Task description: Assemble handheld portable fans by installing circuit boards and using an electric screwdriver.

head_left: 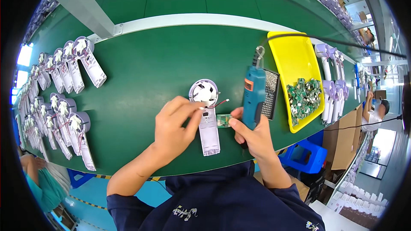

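Note:
In front of me a white and lavender handheld fan housing (pixel 209 134) lies on the green table, its round fan head (pixel 204 93) pointing away from me. Over the upper end of its handle is my left hand (pixel 175 124), thumb and forefinger pinched together; a small pale bit shows at the fingertips, too small to name. A thin red and dark wire (pixel 220 103) with a white end sticks out beside the fan head. My right hand (pixel 252 134) grips a teal electric screwdriver (pixel 254 96), its bit toward me. The same hand's thumb and fingers hold a green circuit board (pixel 223 120) beside the handle.
A yellow tray (pixel 286 51) with a heap of circuit boards (pixel 305 100) stands on the right. Next to it lies a dark perforated holder of screws (pixel 270 94). Rows of fan housings (pixel 79 124) line the left; more (pixel 336 94) stand far right. A black cord (pixel 334 40) runs overhead.

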Demonstrator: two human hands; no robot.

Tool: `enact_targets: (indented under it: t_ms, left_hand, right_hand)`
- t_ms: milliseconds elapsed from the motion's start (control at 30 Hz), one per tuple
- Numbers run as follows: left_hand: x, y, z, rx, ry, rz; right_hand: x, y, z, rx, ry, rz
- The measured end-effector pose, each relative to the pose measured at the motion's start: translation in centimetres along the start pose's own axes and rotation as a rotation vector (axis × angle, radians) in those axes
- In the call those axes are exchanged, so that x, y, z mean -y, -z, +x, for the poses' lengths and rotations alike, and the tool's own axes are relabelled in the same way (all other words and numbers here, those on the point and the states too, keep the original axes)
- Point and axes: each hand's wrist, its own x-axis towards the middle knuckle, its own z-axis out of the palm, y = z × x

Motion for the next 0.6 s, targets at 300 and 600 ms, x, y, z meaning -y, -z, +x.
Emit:
enact_targets:
  t_ms: [300,600]
  left_hand:
    - [-0.1,-0.1,-0.8,0.082,0.299,-0.139]
    - [0.5,0.4,-0.8,0.128,0.37,-0.255]
  right_hand:
    - [-0.6,-2.9,1.1,0.001,0.035,-0.159]
    - [-0.3,-3.5,1.3,-0.048,0.011,-0.222]
